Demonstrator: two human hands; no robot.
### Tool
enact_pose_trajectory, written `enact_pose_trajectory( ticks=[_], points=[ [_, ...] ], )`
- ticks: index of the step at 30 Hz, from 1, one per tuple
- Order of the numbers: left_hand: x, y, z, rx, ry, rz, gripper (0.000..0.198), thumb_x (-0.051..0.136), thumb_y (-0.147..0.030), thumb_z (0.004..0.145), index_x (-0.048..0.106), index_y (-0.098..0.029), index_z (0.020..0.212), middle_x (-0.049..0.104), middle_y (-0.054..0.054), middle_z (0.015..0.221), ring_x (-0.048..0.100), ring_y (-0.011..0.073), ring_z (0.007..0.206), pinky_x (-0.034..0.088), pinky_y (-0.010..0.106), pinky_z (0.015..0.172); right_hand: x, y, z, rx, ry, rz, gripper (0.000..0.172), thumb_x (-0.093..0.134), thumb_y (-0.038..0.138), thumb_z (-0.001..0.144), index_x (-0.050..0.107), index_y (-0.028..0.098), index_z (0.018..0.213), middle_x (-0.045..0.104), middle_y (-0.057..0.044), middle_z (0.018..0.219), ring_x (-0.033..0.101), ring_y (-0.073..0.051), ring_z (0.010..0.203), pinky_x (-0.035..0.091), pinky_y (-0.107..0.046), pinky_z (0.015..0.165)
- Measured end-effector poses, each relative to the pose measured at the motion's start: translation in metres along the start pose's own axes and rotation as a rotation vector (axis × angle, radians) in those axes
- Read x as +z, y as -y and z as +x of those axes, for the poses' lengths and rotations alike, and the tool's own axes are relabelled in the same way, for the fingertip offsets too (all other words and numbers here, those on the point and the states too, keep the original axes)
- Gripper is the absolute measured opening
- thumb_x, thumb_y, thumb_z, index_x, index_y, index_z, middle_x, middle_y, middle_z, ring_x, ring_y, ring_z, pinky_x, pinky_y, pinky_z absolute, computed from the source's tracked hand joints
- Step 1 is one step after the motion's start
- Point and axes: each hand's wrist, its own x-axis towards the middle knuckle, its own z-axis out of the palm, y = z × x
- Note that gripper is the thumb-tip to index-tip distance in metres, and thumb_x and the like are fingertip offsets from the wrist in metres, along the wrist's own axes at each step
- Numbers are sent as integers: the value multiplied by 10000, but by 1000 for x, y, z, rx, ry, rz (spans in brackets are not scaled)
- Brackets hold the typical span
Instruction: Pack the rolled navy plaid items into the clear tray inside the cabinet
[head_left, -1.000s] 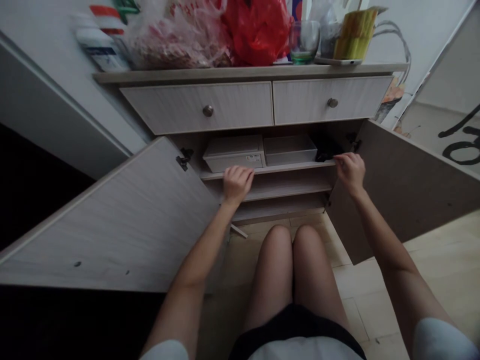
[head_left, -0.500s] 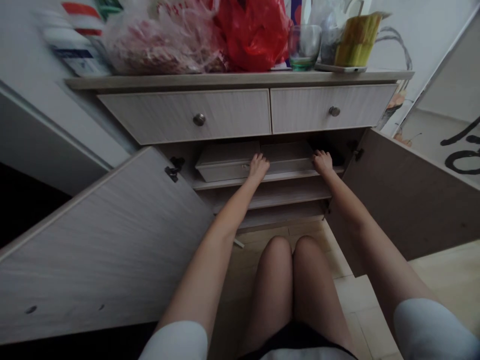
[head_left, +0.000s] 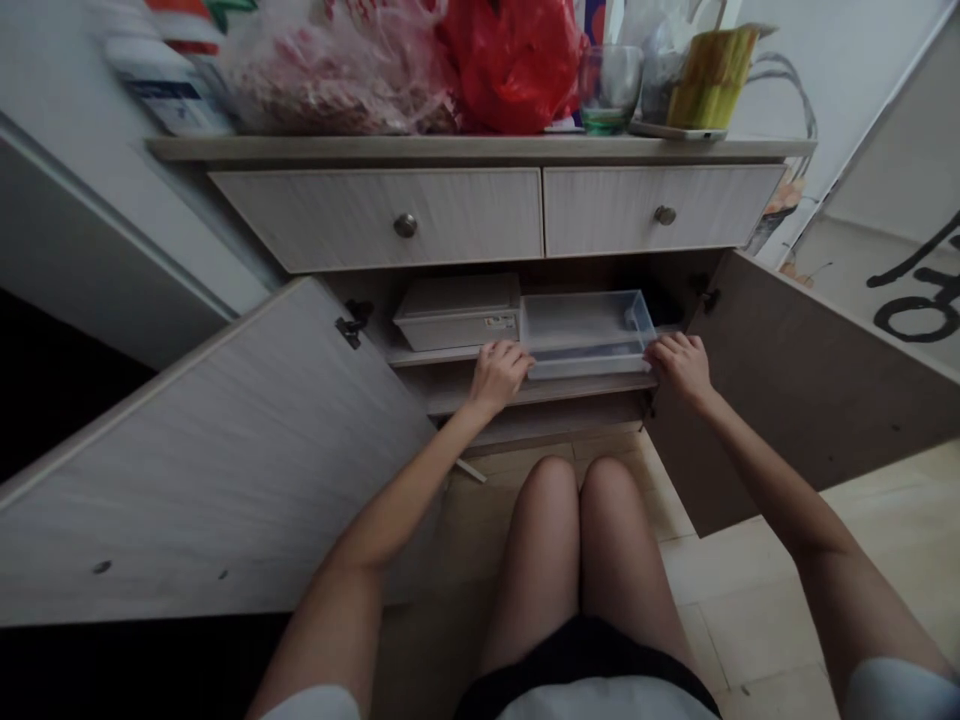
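Note:
A clear plastic storage box (head_left: 581,318) juts out from the upper shelf of the low cabinet, its top uncovered. At its front left corner my left hand (head_left: 501,374) has its fingers closed on the rim. My right hand (head_left: 679,364) grips the front right corner the same way. Inside the box nothing distinct shows, apart from a darker strip near the front wall. Just left of it sits a whitish lidded box (head_left: 457,310) with a small label on its front. Dim light hides the back of the shelf.
Cabinet doors stand swung out on the left (head_left: 225,450) and right (head_left: 795,390), flanking my knees. Above are two closed drawers (head_left: 465,235). The cabinet top carries a red plastic bag (head_left: 514,65), a glass (head_left: 609,90), a yellow container (head_left: 705,85) and white bottles (head_left: 165,90).
The clear box has slid out toward me, with both hands on its front corners. My hands have come closer and lower. The whitish box beside it has stayed on the shelf.

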Motion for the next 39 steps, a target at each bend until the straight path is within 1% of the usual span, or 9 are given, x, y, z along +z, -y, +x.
enact_pose_trajectory(
  ticks=[4,9,17,20,23,25,27,33,39],
  points=[
    [-17,-31,-73,-13,-31,-22,215,536,-243,970,750,-262,961,753,86,991,594,267,1034,352,461,931,-20,28,-67,-79,-13,91,254,505,318,1021,711,226,905,742,-49,887,554,-218,911,291,-363,820],
    [-19,-61,-148,-43,-55,-39,186,580,-204,942,751,-278,953,765,52,936,623,253,977,364,432,891,-25,61,-126,-132,9,165,222,537,281,1014,709,231,882,738,-33,845,564,-194,849,295,-347,778],
    [-10,-79,-200,-236,-49,-232,209,570,-244,927,772,-290,902,759,71,925,643,267,1029,416,474,951,-14,79,-152,-183,47,219,174,575,251,992,704,222,879,727,-34,835,559,-189,816,294,-324,737],
    [2,-76,-200,-421,-109,-461,236,569,-405,923,771,-292,877,746,85,1040,638,280,1087,437,511,1006,-14,79,-146,-212,72,240,174,572,239,992,707,224,882,719,-32,831,551,-185,804,301,-318,733],
    [20,-73,-190,-796,-196,-743,365,555,-542,898,757,-271,1037,677,121,1277,597,296,1233,446,501,1065,-13,80,-141,-225,94,247,205,543,241,1005,708,218,886,714,-43,830,548,-187,803,310,-316,739],
    [30,-74,-183,-1036,-142,-958,468,586,-583,868,712,-265,1186,624,120,1391,546,299,1330,424,477,1114,-13,80,-139,-231,115,242,217,537,245,1007,708,213,877,714,-51,826,557,-190,807,312,-317,736],
    [37,-76,-178,-1155,-34,-1171,549,594,-604,859,663,-275,1292,585,97,1457,494,294,1397,396,461,1151,-16,79,-137,-243,147,245,225,542,260,1006,710,218,862,717,-48,818,576,-191,811,318,-317,722],
    [43,-79,-178,-1134,-15,-1335,651,584,-657,840,590,-331,1404,466,10,1566,342,276,1500,326,435,1213,-20,57,-94,-130,205,357,347,593,536,946,726,241,1071,734,-63,976,648,-216,893,441,-313,762],
    [49,-82,-178,-1110,-30,-1310,773,543,-734,822,535,-300,1461,458,34,1571,353,305,1493,387,470,1180,31,15,34,355,130,137,455,491,418,991,608,124,1318,628,-207,1274,597,-315,1141,472,-378,885]
  ],
)
